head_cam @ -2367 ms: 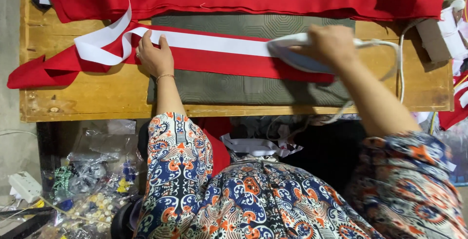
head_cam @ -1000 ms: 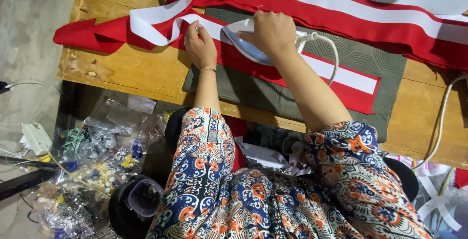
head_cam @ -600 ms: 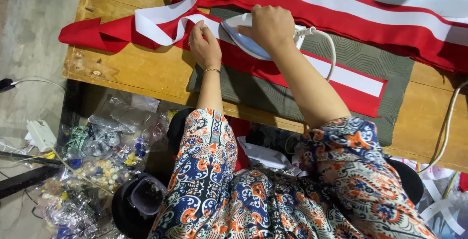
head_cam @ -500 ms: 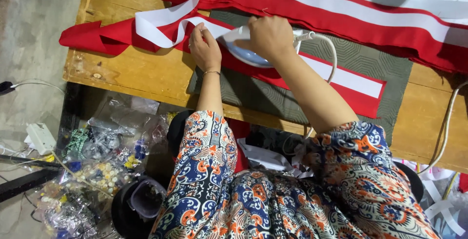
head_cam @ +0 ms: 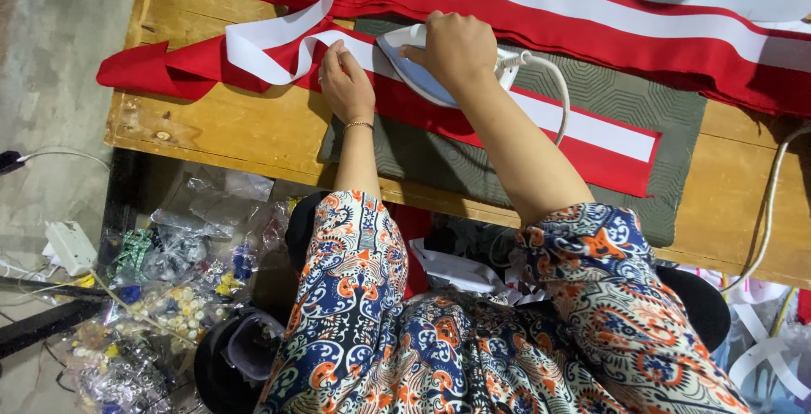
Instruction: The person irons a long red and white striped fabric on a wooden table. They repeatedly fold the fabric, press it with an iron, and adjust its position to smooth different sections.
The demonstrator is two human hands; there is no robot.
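My right hand (head_cam: 460, 46) is closed around the handle of the iron (head_cam: 414, 76), which sits on the red strip (head_cam: 583, 152) just below my knuckles. My left hand (head_cam: 346, 89) lies flat, fingers together, pressing the white ribbon (head_cam: 270, 38) and strip beside the iron's tip.

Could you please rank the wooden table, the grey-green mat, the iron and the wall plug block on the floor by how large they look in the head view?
1. Wooden table
2. Grey-green mat
3. Iron, partly hidden by the right hand
4. Plug block, though farther away, so unsure.
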